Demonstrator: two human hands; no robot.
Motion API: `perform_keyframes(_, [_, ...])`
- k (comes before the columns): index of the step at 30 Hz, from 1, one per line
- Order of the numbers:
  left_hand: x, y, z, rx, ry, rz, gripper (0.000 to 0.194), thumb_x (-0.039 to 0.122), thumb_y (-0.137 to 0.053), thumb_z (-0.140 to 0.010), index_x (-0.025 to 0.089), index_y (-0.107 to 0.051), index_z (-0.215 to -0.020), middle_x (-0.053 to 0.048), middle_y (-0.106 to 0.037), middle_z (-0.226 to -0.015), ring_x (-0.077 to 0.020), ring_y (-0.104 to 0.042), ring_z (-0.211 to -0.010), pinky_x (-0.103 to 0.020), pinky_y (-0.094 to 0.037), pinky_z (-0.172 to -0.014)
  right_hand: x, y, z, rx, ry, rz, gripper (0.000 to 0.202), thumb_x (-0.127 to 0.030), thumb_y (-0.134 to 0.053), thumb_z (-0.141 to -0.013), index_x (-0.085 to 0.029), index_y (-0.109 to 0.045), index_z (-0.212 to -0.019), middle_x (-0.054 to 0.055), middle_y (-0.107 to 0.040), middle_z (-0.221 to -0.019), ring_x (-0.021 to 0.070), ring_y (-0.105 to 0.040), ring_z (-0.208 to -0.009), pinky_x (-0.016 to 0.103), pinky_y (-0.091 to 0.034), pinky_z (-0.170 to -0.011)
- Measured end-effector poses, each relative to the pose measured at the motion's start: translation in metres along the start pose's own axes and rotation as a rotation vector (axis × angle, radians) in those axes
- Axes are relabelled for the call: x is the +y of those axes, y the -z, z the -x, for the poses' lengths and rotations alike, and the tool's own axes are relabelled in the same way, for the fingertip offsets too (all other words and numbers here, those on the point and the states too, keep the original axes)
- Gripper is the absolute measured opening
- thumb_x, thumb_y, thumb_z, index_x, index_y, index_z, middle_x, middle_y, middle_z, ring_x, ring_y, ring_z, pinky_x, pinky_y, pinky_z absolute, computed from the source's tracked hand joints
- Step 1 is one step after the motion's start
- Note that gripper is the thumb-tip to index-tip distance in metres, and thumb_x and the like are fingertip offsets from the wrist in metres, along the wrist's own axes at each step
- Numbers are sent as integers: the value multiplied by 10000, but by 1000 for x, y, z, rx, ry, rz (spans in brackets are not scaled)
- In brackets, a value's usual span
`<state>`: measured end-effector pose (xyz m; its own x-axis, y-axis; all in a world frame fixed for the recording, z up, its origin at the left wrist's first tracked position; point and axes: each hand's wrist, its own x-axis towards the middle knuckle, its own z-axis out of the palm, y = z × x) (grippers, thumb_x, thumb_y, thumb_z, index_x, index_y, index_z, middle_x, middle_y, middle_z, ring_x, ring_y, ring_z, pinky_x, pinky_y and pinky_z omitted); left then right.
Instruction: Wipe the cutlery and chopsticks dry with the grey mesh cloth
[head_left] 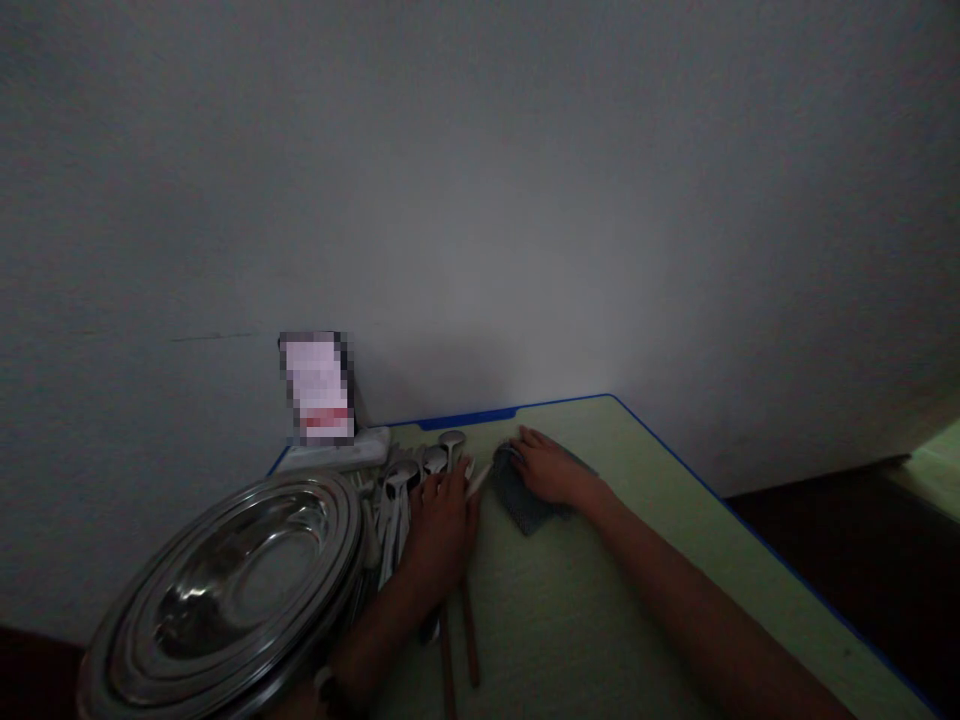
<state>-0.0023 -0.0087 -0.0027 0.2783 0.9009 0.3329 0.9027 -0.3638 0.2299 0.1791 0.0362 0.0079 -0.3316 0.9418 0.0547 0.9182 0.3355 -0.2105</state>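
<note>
My left hand (442, 525) is low over the tabletop, fingers curled over a pair of chopsticks (469, 640). Their pale tips poke out past the fingers and their brown ends trail toward me. Just left of this hand lies a row of metal spoons (403, 472), bowls pointing to the wall, partly hidden by the hand. My right hand (551, 470) is closed on a dark grey-blue cloth (525, 505), which is bunched at the fingers and spread flat below them on the table.
A stack of shiny metal plates (277, 570) stands at the left front. Behind it, a phone (319, 390) with a lit, blurred screen leans near the wall above a white object (330, 452). The pale green table (660, 520) has a blue edge and meets the grey wall.
</note>
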Motion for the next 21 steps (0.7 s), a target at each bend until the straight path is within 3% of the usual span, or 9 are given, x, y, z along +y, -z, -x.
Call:
perform_keyframes(3, [1, 2, 0, -6, 1, -5, 390, 187, -384, -884, 117, -425, -1265, -116, -611, -1094, -276, -484, -1048, -442, -340, -903, 7, 32, 7, 5, -48, 9, 508, -336, -243, -906, -64, -434, -1290, 206, -410, -1345, 288, -271, -1312, 385, -267, -1031])
perform_keyframes(6, [0, 3, 1, -23, -31, -9, 331, 195, -393, -878, 144, -501, -1187, -104, -594, -1132, -283, -469, -1057, -454, -336, -906, 10, 62, 15, -3, -129, -30, 492, -382, -221, -906, -117, -561, -1143, 203, -551, -1155, 268, -563, -1038, 373, -396, -898])
perform_keyframes(9, [-1, 4, 2, -35, -77, -10, 295, 198, -424, -857, 178, -537, -1129, -85, -588, -1128, -281, -464, -1047, -458, -342, -905, 9, 78, 21, -72, -106, -127, 525, -430, -203, -903, -113, -614, -978, 176, -637, -970, 256, -613, -896, 357, -440, -803])
perform_keyframes(12, [-2, 3, 2, -28, -106, -15, 302, 191, -435, -844, 180, -531, -1130, -89, -574, -1126, -277, -461, -1040, -463, -349, -904, 4, 81, 22, -97, -72, -263, 576, -484, -173, -899, -117, -615, -947, 154, -659, -971, 246, -613, -901, 346, -447, -798])
perform_keyframes(17, [-4, -1, 2, 3, -143, -21, 347, 179, -432, -850, 209, -499, -1188, -79, -551, -1129, -261, -457, -1044, -448, -364, -914, 8, 78, 19, -151, 18, -309, 583, -518, -184, -893, -147, -585, -1098, 122, -586, -1192, 220, -554, -1069, 329, -396, -916])
perform_keyframes(21, [-8, -5, 1, 24, -172, -30, 370, 112, -384, -856, 207, -503, -1193, -80, -556, -1130, -245, -471, -1036, -420, -398, -899, 25, 65, 16, -221, -240, 13, 515, -463, -286, -888, -111, -543, -1164, 168, -533, -1245, 246, -478, -1172, 335, -383, -926])
